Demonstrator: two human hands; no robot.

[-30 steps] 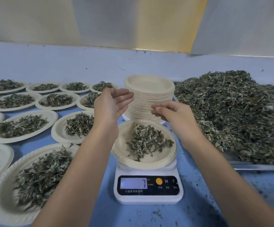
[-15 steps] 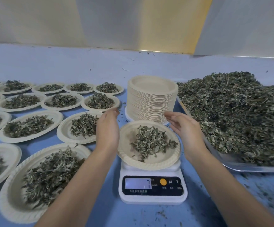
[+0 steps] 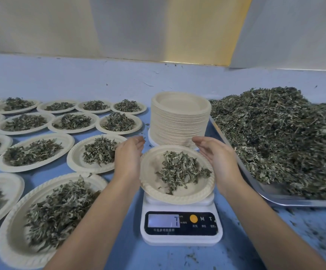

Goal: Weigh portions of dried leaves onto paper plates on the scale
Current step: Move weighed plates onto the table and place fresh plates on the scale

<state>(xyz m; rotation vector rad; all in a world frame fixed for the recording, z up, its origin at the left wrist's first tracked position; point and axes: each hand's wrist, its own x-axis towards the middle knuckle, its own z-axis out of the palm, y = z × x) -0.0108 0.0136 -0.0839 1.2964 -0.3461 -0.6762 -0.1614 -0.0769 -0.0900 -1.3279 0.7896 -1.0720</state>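
Observation:
A white digital scale (image 3: 180, 227) stands at the front centre, its display reading 7. On it sits a paper plate (image 3: 152, 184) with a small heap of dried leaves (image 3: 179, 170). My left hand (image 3: 128, 158) lies against the plate's left rim with straight fingers. My right hand (image 3: 218, 156) flanks the right rim, palm turned inward and fingers relaxed. Neither hand holds anything. A big pile of dried leaves (image 3: 278, 137) fills a metal tray (image 3: 271, 195) on the right.
A tall stack of empty paper plates (image 3: 179, 119) stands right behind the scale. Several filled plates (image 3: 35, 151) cover the blue table (image 3: 119, 78) to the left, the nearest (image 3: 6, 236) at the front left. Leaf crumbs lie on the table at the front right.
Both hands came down from above the plate, where they were held up near each other, and moved apart to the plate's two sides. The scale still reads 7.

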